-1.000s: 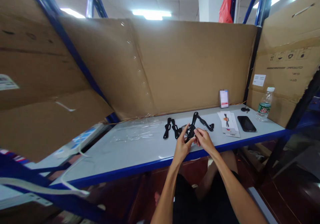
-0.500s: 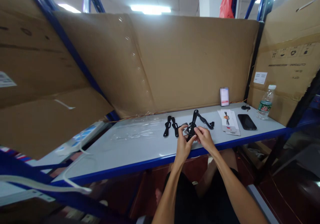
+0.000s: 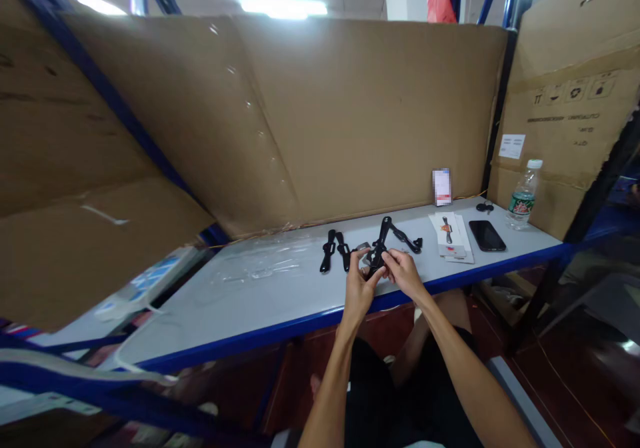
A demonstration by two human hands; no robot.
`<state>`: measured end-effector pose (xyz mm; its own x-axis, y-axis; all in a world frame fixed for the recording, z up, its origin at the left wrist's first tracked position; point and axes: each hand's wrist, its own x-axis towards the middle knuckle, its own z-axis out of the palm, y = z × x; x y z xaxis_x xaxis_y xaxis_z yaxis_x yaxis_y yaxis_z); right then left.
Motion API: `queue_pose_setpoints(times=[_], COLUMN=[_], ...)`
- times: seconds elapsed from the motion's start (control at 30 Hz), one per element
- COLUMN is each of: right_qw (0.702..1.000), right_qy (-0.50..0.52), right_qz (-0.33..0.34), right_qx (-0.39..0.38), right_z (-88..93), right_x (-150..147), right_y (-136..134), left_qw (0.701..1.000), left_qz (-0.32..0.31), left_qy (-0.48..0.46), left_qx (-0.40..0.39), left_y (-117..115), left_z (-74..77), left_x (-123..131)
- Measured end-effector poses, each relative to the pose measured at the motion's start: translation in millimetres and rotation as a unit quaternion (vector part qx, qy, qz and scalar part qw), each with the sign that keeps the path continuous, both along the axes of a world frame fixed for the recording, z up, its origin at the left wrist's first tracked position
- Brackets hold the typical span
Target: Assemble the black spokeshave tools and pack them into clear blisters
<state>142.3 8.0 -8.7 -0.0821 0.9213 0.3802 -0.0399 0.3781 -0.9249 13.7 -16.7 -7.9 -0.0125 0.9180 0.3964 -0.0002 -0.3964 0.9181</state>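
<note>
My left hand grips a black spokeshave around its lower part, with the fingers curled about the middle. My right hand pinches at the same tool's centre from the right. The upper handle points away from me, while the fingers hide much of the middle and lower end. Left of my hands lie two more black spokeshaves, one farther out and another closer in. A slim black piece rests just beyond the held tool, on its right.
Printed cards and a black phone lie on the grey bench to the right. A lit phone leans on the cardboard. Behind stand small dark items and a water bottle. Clear plastic lies left.
The whole view has shifted slightly, so things sit a little farther left and higher. Both hands stay on the spokeshave, with only slight finger movement.
</note>
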Motion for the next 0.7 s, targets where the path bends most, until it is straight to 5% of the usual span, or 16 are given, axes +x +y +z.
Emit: queue_pose_setpoints(times=[0.7], right_qw=[1.000], right_qy=[0.016], right_qz=[0.022], right_qx=[-0.014], right_z=[-1.6], right_x=[4.0], right_y=[6.2], left_qw=[0.992], left_qz=[-0.028], left_qy=[-0.105], left_qx=[-0.059], left_y=[1.4], left_z=[6.6], left_x=[1.6])
